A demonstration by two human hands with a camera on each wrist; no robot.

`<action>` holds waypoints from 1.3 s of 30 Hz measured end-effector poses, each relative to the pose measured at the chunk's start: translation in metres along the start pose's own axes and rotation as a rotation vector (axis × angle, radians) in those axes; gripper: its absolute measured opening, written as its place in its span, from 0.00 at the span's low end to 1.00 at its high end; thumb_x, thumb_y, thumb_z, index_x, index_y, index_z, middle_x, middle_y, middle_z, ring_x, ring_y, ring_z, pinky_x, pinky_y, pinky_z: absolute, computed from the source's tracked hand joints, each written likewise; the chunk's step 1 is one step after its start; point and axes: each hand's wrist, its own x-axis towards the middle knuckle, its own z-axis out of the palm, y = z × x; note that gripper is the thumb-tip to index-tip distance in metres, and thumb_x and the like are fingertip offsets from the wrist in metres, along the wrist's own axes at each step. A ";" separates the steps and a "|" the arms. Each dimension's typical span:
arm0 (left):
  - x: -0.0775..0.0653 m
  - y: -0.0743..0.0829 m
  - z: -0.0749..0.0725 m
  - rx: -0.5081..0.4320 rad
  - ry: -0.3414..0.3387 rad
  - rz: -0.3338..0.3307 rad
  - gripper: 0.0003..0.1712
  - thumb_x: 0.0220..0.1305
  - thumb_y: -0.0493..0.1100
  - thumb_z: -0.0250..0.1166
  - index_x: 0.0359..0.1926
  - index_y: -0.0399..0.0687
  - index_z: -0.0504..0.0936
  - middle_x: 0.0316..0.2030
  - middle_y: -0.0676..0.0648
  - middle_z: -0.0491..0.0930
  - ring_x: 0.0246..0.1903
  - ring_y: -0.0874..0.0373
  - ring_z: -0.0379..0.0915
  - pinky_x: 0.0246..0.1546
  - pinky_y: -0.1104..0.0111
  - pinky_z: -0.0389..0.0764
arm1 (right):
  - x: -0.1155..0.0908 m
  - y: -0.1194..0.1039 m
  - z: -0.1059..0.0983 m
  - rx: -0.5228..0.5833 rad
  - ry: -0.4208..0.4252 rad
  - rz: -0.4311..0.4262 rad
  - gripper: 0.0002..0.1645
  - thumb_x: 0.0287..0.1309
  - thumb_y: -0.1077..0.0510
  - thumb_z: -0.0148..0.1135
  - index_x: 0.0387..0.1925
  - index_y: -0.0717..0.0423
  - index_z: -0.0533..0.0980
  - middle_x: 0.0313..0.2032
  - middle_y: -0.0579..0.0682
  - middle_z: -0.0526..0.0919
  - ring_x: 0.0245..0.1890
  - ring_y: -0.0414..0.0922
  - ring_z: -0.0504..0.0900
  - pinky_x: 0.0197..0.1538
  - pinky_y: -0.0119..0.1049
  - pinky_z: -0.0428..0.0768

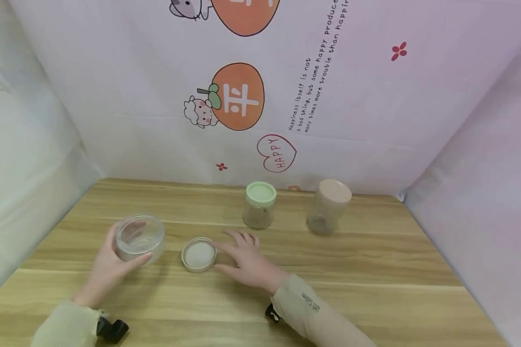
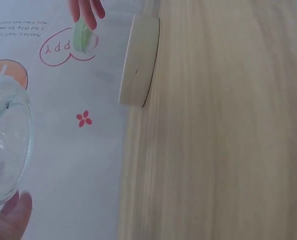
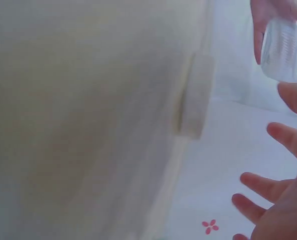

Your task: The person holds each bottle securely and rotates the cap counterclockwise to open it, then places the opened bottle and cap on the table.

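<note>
A clear, lidless jar (image 1: 155, 248) is held by my left hand (image 1: 106, 272), with the thumb on its near side and the other fingers partly hidden behind it. The left wrist view shows the open glass jar (image 2: 8, 145) above a thumb tip. To its right, a pale beige screw lid (image 1: 198, 255) lies inner side up on the table. My right hand (image 1: 247, 262) reaches over the table beside this lid, fingers spread. Its fingertips overlap the lid's right rim in the head view; whether they touch cannot be told. Nothing is in the right hand.
Behind the right hand stands a clear jar with a green lid (image 1: 261, 193). Farther right is a taller, blurred jar with a pinkish-beige lid (image 1: 335, 191). A printed white cloth (image 1: 351, 96) hangs along the back edge of the wooden table (image 1: 373, 270).
</note>
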 end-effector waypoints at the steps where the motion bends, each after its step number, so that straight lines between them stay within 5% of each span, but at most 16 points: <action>1: 0.002 0.002 0.002 0.020 -0.011 -0.023 0.48 0.46 0.30 0.72 0.67 0.41 0.57 0.57 0.52 0.69 0.50 0.74 0.64 0.49 0.82 0.67 | -0.003 0.002 0.000 0.031 0.010 -0.002 0.29 0.61 0.46 0.59 0.64 0.45 0.69 0.69 0.58 0.59 0.68 0.58 0.54 0.64 0.64 0.47; 5: 0.012 0.008 0.012 0.083 -0.037 -0.069 0.52 0.43 0.36 0.75 0.67 0.36 0.56 0.59 0.37 0.60 0.54 0.54 0.62 0.54 0.52 0.69 | -0.014 0.012 -0.002 0.147 0.055 0.004 0.28 0.61 0.49 0.59 0.62 0.49 0.70 0.66 0.60 0.62 0.67 0.58 0.56 0.62 0.66 0.48; 8: 0.022 0.014 0.019 0.109 -0.041 -0.041 0.52 0.40 0.38 0.77 0.65 0.34 0.58 0.60 0.33 0.58 0.55 0.40 0.59 0.53 0.37 0.63 | -0.021 0.020 -0.006 0.220 0.085 0.019 0.28 0.61 0.51 0.60 0.61 0.53 0.70 0.65 0.63 0.63 0.66 0.59 0.58 0.62 0.66 0.50; 12: 0.037 0.016 0.031 0.119 -0.072 -0.029 0.49 0.42 0.42 0.77 0.63 0.33 0.61 0.58 0.34 0.63 0.56 0.39 0.61 0.56 0.40 0.64 | -0.031 0.033 -0.014 0.255 0.119 0.062 0.27 0.60 0.53 0.61 0.60 0.56 0.71 0.64 0.65 0.64 0.65 0.61 0.60 0.63 0.65 0.54; 16: 0.049 0.010 0.040 0.100 -0.097 -0.084 0.52 0.41 0.42 0.78 0.63 0.30 0.59 0.56 0.32 0.64 0.56 0.38 0.63 0.58 0.41 0.64 | -0.038 0.047 -0.019 0.291 0.142 0.114 0.28 0.60 0.53 0.61 0.61 0.56 0.71 0.64 0.63 0.65 0.64 0.60 0.62 0.63 0.63 0.60; 26: 0.080 -0.007 0.056 0.105 -0.173 -0.162 0.55 0.40 0.46 0.78 0.63 0.27 0.57 0.56 0.29 0.67 0.55 0.36 0.65 0.58 0.45 0.66 | -0.052 0.073 -0.030 0.451 0.198 0.320 0.25 0.62 0.57 0.59 0.60 0.56 0.71 0.63 0.54 0.69 0.64 0.56 0.65 0.66 0.59 0.60; 39: 0.110 -0.033 0.066 0.139 -0.239 -0.241 0.56 0.42 0.47 0.78 0.65 0.25 0.56 0.58 0.28 0.66 0.56 0.36 0.65 0.60 0.47 0.66 | -0.052 0.087 -0.030 0.487 0.197 0.271 0.19 0.62 0.61 0.58 0.54 0.63 0.74 0.59 0.61 0.71 0.54 0.57 0.75 0.59 0.54 0.71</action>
